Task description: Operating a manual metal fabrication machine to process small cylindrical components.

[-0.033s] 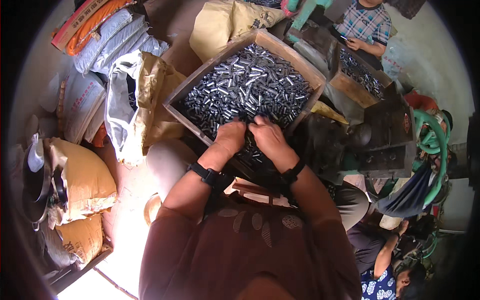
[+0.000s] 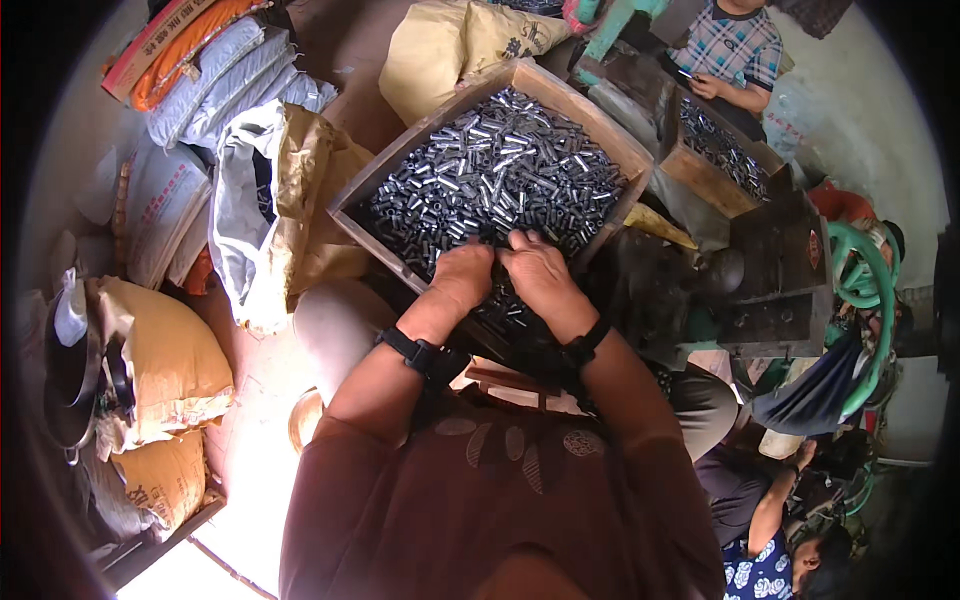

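Note:
A square wooden box (image 2: 361,184) full of small shiny metal tube-shaped pieces (image 2: 500,165) stands in front of me. My left hand (image 2: 464,272) and my right hand (image 2: 540,270) are close together over the box's near corner, the fingers of both bent inward. Between them the fingertips nearly meet, low against the pieces. Whatever they pinch is hidden behind the hands and too dark to name. More small metal pieces (image 2: 508,315) lie just below the hands, nearer my body.
Left of the box stands an open white-and-tan sack (image 2: 250,220), with stacked sacks (image 2: 225,85) behind. On the right are a dark metal machine (image 2: 765,270) with a green wheel (image 2: 880,300) and a second wooden box (image 2: 705,180) of metal pieces. Two other people sit at the right.

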The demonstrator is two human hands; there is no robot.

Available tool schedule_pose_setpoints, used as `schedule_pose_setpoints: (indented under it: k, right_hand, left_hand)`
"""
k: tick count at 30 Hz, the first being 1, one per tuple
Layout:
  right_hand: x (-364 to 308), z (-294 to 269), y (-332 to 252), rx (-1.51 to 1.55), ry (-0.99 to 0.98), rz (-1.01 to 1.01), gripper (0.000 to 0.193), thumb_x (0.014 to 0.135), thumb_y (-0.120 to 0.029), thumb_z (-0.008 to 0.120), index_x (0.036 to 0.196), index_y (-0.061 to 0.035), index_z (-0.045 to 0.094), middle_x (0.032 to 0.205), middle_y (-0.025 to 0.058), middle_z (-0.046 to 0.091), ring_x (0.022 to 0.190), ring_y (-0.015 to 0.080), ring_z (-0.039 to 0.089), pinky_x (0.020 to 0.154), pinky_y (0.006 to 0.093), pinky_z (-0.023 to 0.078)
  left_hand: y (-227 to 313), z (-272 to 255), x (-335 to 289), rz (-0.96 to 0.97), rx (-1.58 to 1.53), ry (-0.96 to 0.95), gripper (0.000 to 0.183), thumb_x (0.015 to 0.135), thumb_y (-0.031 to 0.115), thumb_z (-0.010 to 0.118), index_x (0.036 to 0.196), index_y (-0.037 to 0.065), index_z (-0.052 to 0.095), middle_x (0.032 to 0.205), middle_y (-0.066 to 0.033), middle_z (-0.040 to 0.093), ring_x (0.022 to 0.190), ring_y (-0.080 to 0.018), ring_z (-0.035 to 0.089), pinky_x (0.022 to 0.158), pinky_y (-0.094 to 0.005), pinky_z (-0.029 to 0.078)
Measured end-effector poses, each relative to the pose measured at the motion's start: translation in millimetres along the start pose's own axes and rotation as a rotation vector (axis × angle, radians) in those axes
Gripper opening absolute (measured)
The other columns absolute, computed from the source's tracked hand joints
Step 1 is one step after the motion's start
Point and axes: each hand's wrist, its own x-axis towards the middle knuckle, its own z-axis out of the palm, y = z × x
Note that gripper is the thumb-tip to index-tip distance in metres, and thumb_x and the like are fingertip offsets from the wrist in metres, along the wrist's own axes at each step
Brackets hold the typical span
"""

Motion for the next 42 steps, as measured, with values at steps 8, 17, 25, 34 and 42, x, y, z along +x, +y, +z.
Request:
schedule_pose_setpoints:
  k: [8, 17, 25, 34, 42]
  right_hand:
    - [6.8, 11.3, -0.9, 0.013, 0.06, 0.019, 0.009, 0.069, -0.01, 0.058, 0.076, -0.0054, 0.06, 0.083, 0.0114, 0.053, 0.08, 0.0278, 0.056, 0.067, 0.037, 0.047]
    - [-34.7, -35.9, -6.5, 1.031, 0.219, 0.805, 0.027, 0.077, -0.005, 0.06, 0.104, -0.0071, 0.058, 0.084, 0.011, 0.063, 0.069, 0.0163, 0.063, 0.053, 0.0244, 0.049]
    - [-78.9, -57.5, -3.6, 1.363, 0.422, 0.875, 0.017, 0.083, -0.01, 0.057, 0.098, -0.0008, 0.059, 0.08, 0.0062, 0.063, 0.068, 0.0125, 0.063, 0.049, 0.0208, 0.047]
    - [-88.3, -54.5, -10.3, 1.364, 0.485, 0.912, 0.016, 0.083, -0.014, 0.06, 0.09, 0.0003, 0.06, 0.074, 0.0051, 0.063, 0.06, 0.0104, 0.061, 0.048, 0.0193, 0.045]
    - [-85.7, -51.9, -16.2, 1.31, 0.535, 0.853, 0.015, 0.082, -0.013, 0.061, 0.087, 0.0002, 0.059, 0.072, 0.0037, 0.062, 0.058, 0.0089, 0.058, 0.047, 0.0193, 0.042]
  left_hand:
    - [-6.8, -18.6, -5.6, -0.01, -0.313, 0.244, 0.02, 0.068, 0.009, 0.061, 0.086, 0.001, 0.059, 0.08, -0.0195, 0.061, 0.081, -0.0326, 0.061, 0.071, -0.0383, 0.048]
    - [19.3, -9.7, -11.9, 0.036, -1.127, 0.141, 0.018, 0.07, 0.002, 0.067, 0.07, 0.002, 0.049, 0.057, -0.0022, 0.052, 0.042, -0.0069, 0.047, 0.035, -0.0226, 0.037]
    - [46.2, -0.1, -28.4, 0.041, -1.651, -0.174, 0.008, 0.082, 0.006, 0.059, 0.085, 0.008, 0.051, 0.065, -0.0042, 0.058, 0.039, -0.0026, 0.034, 0.034, -0.0168, 0.023]
    - [53.5, 1.3, -35.5, -0.039, -1.794, -0.289, 0.01, 0.082, 0.01, 0.058, 0.09, 0.006, 0.053, 0.069, -0.0041, 0.058, 0.042, -0.0041, 0.038, 0.037, -0.0177, 0.026]
    - [53.8, -0.9, -36.6, -0.031, -1.804, -0.273, 0.007, 0.083, 0.009, 0.057, 0.088, 0.005, 0.053, 0.068, -0.0049, 0.058, 0.038, -0.005, 0.036, 0.033, -0.0184, 0.024]
